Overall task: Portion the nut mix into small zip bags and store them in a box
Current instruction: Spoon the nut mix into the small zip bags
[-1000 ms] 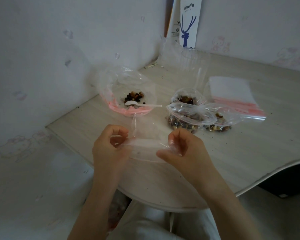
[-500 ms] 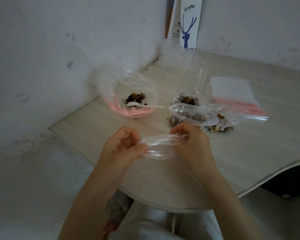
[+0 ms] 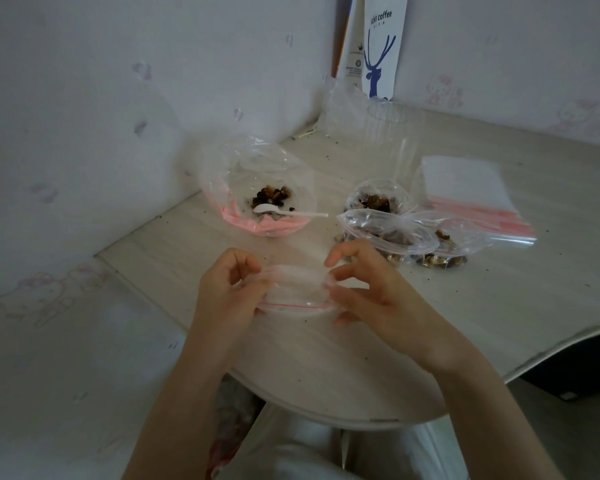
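Note:
An empty small clear zip bag (image 3: pixel 297 289) with a thin red line at its mouth is stretched between my hands above the table's near part. My left hand (image 3: pixel 227 292) pinches its left end and my right hand (image 3: pixel 368 289) pinches its right end, so the mouth gapes open. Behind it, a large bag (image 3: pixel 257 188) with a pink rim holds the dark nut mix and a white plastic spoon (image 3: pixel 284 212). To the right lie several filled small bags (image 3: pixel 392 226) of nuts.
A flat stack of unused zip bags (image 3: pixel 468 192) with red strips lies at the right. A clear plastic cup (image 3: pixel 392 133) and a white and blue coffee paper bag (image 3: pixel 378 46) stand at the back corner. Walls close in on the left and rear; the table edge (image 3: pixel 326 415) curves near my lap.
My hands turned the empty bag so its mouth faces me and pulled the sides apart. The mouth now gapes wider than before.

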